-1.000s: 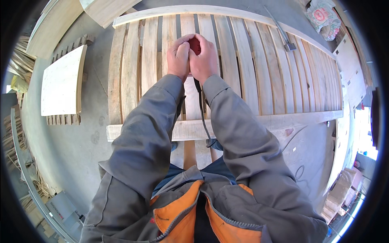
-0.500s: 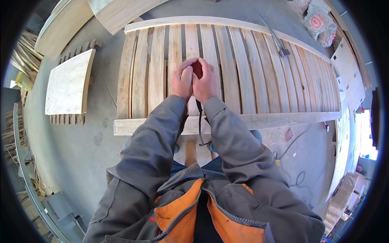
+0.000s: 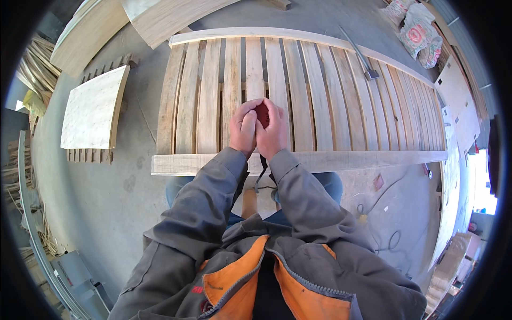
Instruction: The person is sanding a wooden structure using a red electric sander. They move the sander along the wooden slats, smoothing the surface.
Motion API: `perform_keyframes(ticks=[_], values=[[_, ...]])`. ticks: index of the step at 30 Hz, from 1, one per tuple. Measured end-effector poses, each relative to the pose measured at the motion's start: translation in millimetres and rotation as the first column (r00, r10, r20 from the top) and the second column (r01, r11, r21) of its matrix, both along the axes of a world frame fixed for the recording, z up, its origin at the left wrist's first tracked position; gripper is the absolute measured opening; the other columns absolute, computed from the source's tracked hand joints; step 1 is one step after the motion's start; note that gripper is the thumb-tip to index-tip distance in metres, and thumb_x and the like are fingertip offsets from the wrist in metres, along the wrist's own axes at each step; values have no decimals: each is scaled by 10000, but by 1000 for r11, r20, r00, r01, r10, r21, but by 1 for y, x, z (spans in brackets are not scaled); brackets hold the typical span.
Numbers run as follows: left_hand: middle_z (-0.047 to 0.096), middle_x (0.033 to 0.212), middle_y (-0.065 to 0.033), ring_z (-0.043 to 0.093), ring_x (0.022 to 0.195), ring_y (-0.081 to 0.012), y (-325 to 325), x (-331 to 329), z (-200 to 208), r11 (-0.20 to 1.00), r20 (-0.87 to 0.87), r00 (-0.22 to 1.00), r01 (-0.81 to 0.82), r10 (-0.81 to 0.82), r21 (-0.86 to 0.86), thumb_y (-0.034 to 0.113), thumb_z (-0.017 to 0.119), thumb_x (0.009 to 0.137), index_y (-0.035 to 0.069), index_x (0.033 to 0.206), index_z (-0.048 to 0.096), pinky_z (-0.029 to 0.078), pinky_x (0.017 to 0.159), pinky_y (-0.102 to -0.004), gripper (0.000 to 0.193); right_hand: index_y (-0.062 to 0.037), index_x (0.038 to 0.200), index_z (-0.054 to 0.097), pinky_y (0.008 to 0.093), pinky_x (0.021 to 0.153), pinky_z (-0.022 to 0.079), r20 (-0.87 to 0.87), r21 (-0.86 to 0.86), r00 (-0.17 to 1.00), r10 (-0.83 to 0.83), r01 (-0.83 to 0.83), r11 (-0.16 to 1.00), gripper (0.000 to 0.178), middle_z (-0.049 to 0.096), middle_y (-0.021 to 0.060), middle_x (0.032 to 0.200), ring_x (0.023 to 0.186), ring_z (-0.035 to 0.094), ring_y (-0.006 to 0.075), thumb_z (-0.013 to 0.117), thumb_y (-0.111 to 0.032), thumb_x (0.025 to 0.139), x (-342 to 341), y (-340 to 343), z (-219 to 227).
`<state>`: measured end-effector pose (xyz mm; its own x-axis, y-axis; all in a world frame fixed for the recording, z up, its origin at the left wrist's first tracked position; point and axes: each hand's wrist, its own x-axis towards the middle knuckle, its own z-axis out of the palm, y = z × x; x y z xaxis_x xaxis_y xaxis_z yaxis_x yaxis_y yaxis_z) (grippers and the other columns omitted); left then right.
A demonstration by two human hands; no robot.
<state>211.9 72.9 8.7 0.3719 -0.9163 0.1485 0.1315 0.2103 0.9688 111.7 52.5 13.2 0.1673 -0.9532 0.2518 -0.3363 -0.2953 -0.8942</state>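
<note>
Both my hands close round a dark red power tool point(image 3: 262, 114) over the slatted wooden frame point(image 3: 298, 161). My left hand point(image 3: 243, 132) wraps its left side, and my right hand point(image 3: 273, 130) grips its right side, with the thumbs near each other. Only a small red part of its top shows between my fingers, so its exact kind is hidden. A black cord point(image 3: 263, 166) runs from it toward me, over the near rail. Pale wooden slats point(image 3: 256, 64) lie side by side under and around my hands.
On the slats at the far right lies a rod-handled tool with a square metal head point(image 3: 372, 74). A pale board point(image 3: 95, 109) rests on a pallet at left. Curved plywood sheets point(image 3: 170, 16) stand at the far left. A cable point(image 3: 393, 240) coils on the floor, and sacks point(image 3: 418, 34) lie far right.
My hands have moved nearer to me with the red power tool, toward the near rail. The grip stays the same, and the view has shifted slightly.
</note>
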Motion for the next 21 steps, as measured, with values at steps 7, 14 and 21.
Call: perform_keyframes(ticks=[7, 14, 21], values=[[715, 1235, -148, 655, 1130, -197, -14, 14, -14, 1000, 96, 995, 13, -11, -27, 147, 449, 1035, -69, 1307, 669, 520, 1020, -343, 411, -23, 1450, 523, 467, 1064, 509, -20, -22, 1000, -21, 20, 1000, 564, 566, 235, 1362, 1255, 574, 416, 715, -109, 926, 10, -9, -1], [712, 1254, -157, 652, 1155, -210, -60, 31, -11, 999, -19, 1000, -6, 5, -35, 154, 454, 1034, -77, 1297, 675, 515, 1038, -346, 413, -18, 1433, 534, 468, 1063, 506, -12, -38, 1000, -4, 4, 999, 548, 570, 252, 1348, 1261, 560, 425, 710, -148, 930, 33, -61, -5], [730, 1201, -147, 664, 1107, -202, -105, 46, -7, 999, -33, 999, -18, 17, -27, 148, 461, 1020, -66, 1261, 702, 525, 1010, -338, 403, -35, 1406, 564, 457, 1067, 498, 1, -38, 1000, -25, 25, 999, 517, 604, 241, 1325, 1256, 557, 401, 698, -181, 928, 53, -106, -4]])
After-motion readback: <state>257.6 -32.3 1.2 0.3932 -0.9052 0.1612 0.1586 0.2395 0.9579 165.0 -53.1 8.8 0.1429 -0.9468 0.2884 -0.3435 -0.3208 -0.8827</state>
